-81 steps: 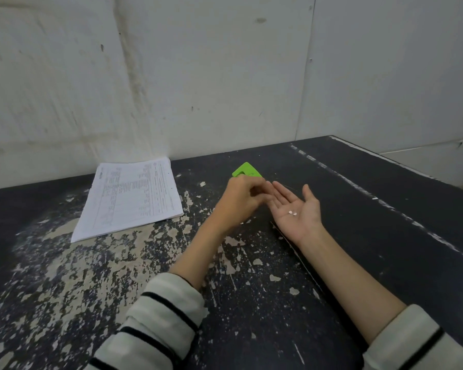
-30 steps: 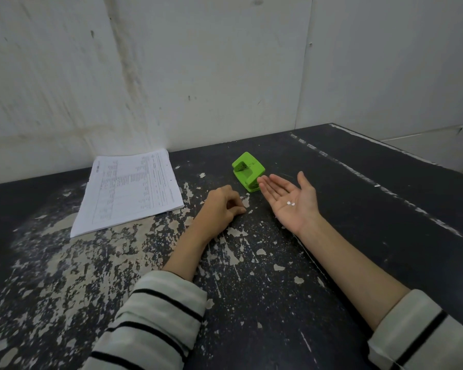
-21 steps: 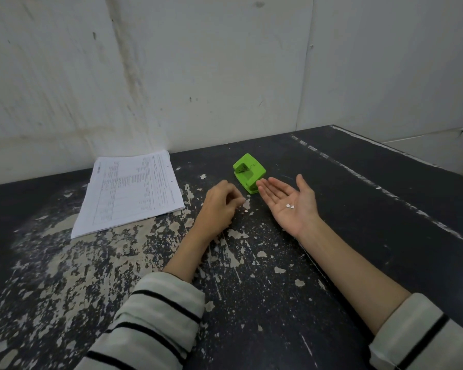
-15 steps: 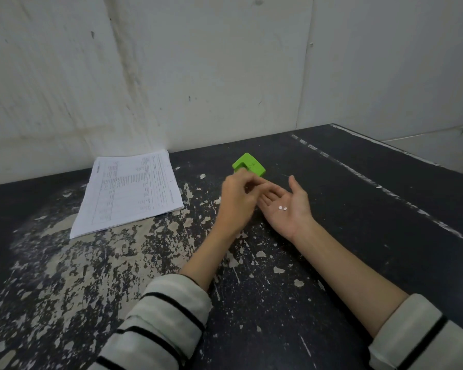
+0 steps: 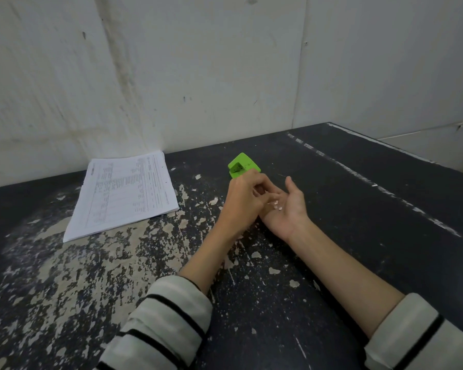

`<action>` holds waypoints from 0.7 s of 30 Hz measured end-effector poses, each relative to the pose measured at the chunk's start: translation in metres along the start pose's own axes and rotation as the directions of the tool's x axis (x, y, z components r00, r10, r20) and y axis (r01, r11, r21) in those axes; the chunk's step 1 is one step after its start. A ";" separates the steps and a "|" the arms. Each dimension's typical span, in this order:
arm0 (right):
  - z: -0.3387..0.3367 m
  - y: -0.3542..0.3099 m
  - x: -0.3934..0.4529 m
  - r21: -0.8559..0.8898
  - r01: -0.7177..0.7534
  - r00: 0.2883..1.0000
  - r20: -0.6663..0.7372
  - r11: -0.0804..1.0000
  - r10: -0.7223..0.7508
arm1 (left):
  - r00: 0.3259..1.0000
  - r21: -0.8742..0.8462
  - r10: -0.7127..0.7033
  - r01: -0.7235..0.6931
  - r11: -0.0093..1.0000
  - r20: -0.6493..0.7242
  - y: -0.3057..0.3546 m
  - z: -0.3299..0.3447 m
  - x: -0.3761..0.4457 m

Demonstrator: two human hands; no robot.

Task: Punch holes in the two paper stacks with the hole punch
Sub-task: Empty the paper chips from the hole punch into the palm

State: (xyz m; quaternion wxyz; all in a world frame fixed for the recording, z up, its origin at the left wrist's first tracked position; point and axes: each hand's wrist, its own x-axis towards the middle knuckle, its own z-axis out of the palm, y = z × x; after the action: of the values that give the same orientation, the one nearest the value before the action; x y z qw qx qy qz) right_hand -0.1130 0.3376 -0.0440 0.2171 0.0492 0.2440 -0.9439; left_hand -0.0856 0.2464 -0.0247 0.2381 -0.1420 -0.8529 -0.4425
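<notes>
While your right hand (image 5: pixel 286 206) lies palm-up and open, cradling paper dots (image 5: pixel 277 205) your left hand's (image 5: pixel 245 197) curled fingers reach into, the hole punch (image 5: pixel 242 166) sits just beyond both toward the counter's (image 5: pixel 385 222) back edge, with the paper stack (image 5: pixel 123 193) well left, nearer your left hand.

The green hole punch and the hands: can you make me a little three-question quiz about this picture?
1. True or false: a hand is pressing the green hole punch.
2. What lies in the right hand's palm? A) paper dots B) a pen C) a coin
3. Fill in: the paper stack lies to the ____ of the punch.

Key: 1 false; 2 A; 3 left. The left hand only reaches over the upturned palm.
</notes>
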 end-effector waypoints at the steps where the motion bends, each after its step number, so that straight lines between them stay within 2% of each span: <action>1: 0.000 -0.002 0.000 0.008 0.011 1.000 0.002 1.000 -0.011 | 1.000 -0.033 0.009 -0.008 0.999 0.022 -0.001 -0.005 0.002; 5: 0.002 -0.009 -0.001 0.032 0.067 0.997 -0.044 0.997 -0.066 | 0.991 -0.164 -0.066 0.084 0.983 0.114 -0.014 -0.030 0.009; 8: 0.002 -0.011 0.000 0.086 0.086 0.995 -0.061 0.993 -0.081 | 0.966 0.012 -0.171 0.172 0.985 0.194 -0.034 -0.040 0.004; 11: 0.001 -0.012 0.000 0.086 0.089 0.994 -0.077 0.992 -0.083 | 0.950 0.194 -0.219 0.177 0.965 0.222 -0.048 -0.040 -0.004; 21: -0.001 -0.012 0.001 0.086 0.094 0.992 -0.090 0.992 -0.087 | 0.965 0.184 -0.186 0.152 0.971 0.184 -0.053 -0.034 -0.010</action>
State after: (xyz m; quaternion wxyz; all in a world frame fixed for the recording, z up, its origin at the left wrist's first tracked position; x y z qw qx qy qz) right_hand -0.1192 0.3464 -0.0397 0.1610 0.0884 0.2125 -0.9597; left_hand -0.0916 0.1881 -0.0495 0.1239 -0.0916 -0.9156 -0.3713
